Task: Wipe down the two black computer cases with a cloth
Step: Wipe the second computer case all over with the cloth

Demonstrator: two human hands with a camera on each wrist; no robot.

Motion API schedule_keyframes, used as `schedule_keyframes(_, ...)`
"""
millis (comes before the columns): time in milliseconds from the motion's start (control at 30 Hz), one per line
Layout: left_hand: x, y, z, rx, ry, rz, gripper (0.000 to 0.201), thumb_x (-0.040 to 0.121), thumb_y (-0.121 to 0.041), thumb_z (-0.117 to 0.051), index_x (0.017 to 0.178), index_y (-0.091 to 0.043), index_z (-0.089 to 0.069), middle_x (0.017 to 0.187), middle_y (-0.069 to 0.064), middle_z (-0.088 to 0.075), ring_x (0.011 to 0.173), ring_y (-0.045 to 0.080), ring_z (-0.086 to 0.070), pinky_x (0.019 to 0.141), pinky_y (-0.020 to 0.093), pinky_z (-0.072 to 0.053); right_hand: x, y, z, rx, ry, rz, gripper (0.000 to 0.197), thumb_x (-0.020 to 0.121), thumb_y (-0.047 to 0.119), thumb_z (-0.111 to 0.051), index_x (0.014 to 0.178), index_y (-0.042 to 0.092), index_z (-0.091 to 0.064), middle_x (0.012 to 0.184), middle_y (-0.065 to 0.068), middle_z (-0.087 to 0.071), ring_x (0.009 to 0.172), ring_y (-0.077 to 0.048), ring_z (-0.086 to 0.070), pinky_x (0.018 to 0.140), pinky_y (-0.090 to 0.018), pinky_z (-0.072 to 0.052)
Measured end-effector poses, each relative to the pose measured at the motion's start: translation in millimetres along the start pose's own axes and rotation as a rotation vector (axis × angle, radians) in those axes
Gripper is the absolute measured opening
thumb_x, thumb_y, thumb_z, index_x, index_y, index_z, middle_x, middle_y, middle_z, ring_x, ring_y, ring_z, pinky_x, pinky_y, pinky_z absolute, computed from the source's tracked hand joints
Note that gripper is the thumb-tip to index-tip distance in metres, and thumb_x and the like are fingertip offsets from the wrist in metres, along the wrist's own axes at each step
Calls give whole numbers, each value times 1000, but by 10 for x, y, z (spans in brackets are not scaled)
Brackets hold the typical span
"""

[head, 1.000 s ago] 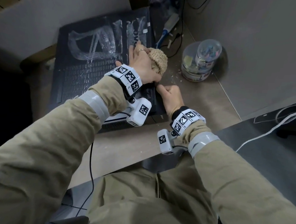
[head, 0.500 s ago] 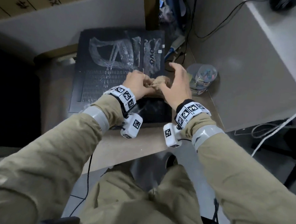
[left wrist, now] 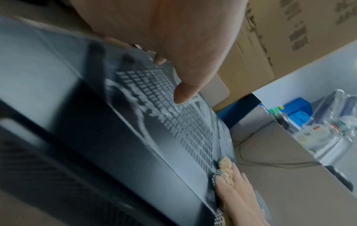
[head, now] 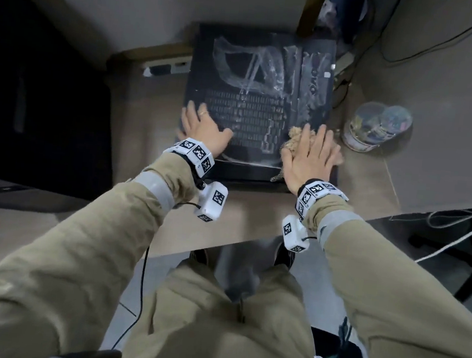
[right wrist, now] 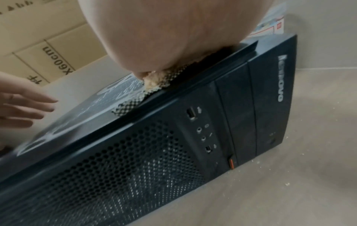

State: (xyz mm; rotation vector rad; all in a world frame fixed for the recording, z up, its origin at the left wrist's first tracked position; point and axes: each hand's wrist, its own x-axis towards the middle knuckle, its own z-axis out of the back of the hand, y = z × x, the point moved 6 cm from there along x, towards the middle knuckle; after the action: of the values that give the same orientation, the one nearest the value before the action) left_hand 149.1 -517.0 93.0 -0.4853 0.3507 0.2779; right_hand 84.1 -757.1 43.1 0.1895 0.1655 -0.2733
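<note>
- Brown laminate desk surface point(head: 257, 218), matt, with pale crumbs scattered near the right front corner of the case.
- Black metal computer tower case point(head: 248, 162), lying flat on its side, perforated front panel facing the desk's near edge.
- Clear plastic round tub point(head: 375, 128), standing just right of the case.

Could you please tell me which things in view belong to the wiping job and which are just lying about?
Job: black computer case; tan fluffy cloth under flat right hand; left hand steadying.
Lying about: clear round plastic tub; cardboard box; white cable.
</note>
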Motion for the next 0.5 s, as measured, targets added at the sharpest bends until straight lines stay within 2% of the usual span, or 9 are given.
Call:
schedule_keyframes(33, 37, 168, 43, -69, 7, 60, 86, 89, -38, -59, 157, -11, -14, 166, 9, -3, 153, 28, -1, 123, 48, -9, -22, 79, -30, -19, -5, -2, 75, 102, 53, -25, 161, 17, 2, 167, -16, 9, 154, -32, 12, 123, -53, 9)
schedule_keyframes(100, 90, 472, 84, -274, 51, 175, 79, 93, -33, -57, 154, -4, -17, 161, 15, -21, 147, 32, -24, 119, 40, -23, -85, 298, -74, -18, -14, 10, 75, 101, 55, -26, 161, 17, -1, 167, -16, 7, 154, -32, 10, 122, -54, 8)
schedule_keyframes(167, 98, 698, 81, -433, 147, 239, 61, 96, -30, -54, 145, 1, -33, 143, 18, -46, 130, 34, -47, 102, 34, -36, -133, 619, -138, 0, -17, 49, 75, 102, 55, -28, 161, 17, -2, 167, -15, 7, 154, -32, 10, 123, -54, 8)
schedule_keyframes(200, 92, 785, 86, -485, 191, 235, 52, 97, -29, -52, 139, 1, -42, 134, 16, -54, 123, 33, -53, 96, 32, -38, -150, 806, -174, -3, -12, 74, 75, 102, 55, -28, 161, 17, -1, 167, -14, 8, 154, -32, 11, 123, -54, 8)
schedule_keyframes(267, 104, 919, 87, -577, 231, 186, 29, 99, -27, -50, 117, -6, -58, 113, 10, -60, 108, 28, -57, 90, 32, -41, -168, 1161, -239, -6, 10, 116, 75, 102, 54, -27, 161, 18, 1, 167, -13, 10, 154, -31, 12, 123, -53, 9)
schedule_keyframes(333, 133, 1057, 99, -663, 262, 181, 17, 98, -27, -51, 91, -15, -61, 92, 6, -59, 93, 26, -57, 83, 35, -44, -170, 1489, -292, -11, 25, 160, 75, 101, 54, -26, 161, 19, 1, 167, -12, 11, 154, -31, 13, 123, -52, 9)
schedule_keyframes(367, 130, 1099, 108, -702, 292, 192, 18, 97, -28, -51, 87, -16, -59, 85, 6, -58, 86, 25, -54, 76, 34, -43, -167, 1620, -308, -17, 28, 180, 75, 101, 54, -26, 161, 19, 1, 167, -12, 11, 154, -30, 13, 123, -51, 10)
schedule_keyframes(433, 125, 1176, 151, -793, 358, 228, 17, 96, -28, -52, 88, -14, -58, 83, 7, -56, 80, 23, -52, 66, 29, -41, -166, 1906, -352, -34, 39, 238, 74, 101, 54, -26, 161, 19, 1, 168, -12, 10, 154, -31, 12, 122, -51, 10)
schedule_keyframes(500, 118, 1228, 227, -854, 398, 252, 16, 97, -27, -51, 92, -12, -57, 84, 6, -58, 76, 21, -56, 62, 25, -43, -184, 2198, -404, -52, 40, 311, 74, 101, 52, -28, 161, 19, 0, 168, -12, 8, 154, -31, 10, 122, -51, 9)
